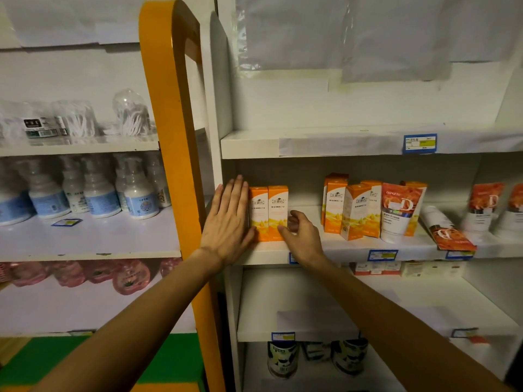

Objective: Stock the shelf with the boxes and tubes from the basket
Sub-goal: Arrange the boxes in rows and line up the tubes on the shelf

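Upright box pair (268, 212) sits between flat left hand (227, 222) and right hand (301, 234), loosely curled, seemingly gripping nothing.

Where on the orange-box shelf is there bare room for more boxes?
Bare shelf lies between the pair of boxes the left hand and right hand are squaring and the next box cluster. Rightward it is crowded with standing tubes and a toppled tube.
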### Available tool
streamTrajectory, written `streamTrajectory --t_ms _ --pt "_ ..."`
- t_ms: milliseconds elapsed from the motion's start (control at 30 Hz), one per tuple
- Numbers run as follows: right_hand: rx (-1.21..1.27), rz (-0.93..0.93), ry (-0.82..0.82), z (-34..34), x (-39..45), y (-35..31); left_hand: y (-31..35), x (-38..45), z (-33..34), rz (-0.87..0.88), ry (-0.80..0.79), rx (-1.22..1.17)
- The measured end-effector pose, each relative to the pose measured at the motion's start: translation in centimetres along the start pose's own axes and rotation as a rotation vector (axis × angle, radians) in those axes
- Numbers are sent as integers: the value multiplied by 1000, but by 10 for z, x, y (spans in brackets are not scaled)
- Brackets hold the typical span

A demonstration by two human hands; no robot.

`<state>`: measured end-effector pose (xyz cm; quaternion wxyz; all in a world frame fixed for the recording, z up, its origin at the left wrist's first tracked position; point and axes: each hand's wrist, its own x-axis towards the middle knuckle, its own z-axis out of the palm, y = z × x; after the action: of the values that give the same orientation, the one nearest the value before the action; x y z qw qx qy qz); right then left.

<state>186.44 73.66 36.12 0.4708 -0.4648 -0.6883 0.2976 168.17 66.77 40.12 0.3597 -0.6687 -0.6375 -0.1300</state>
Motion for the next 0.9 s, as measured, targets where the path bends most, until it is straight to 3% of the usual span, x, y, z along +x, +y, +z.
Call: streamTrajectory --t_ms 233,400,567,767,900 --pt "-110 -43 422 -50 -27 16 22 -8 -5 121 10 -105" --pt "-84 45 585 -94 -29 31 57 -17 -7 224 -73 -202" --pt "-328 141 365 -123 -25 38 96 -11 -13 239 -242 -408" --pt "-219 213 65 -146 -14 42 141 22 -16 65 -335 -626" --pt "-300 200 33 -144 -6 50 154 48 -11 -32 -427 -660"
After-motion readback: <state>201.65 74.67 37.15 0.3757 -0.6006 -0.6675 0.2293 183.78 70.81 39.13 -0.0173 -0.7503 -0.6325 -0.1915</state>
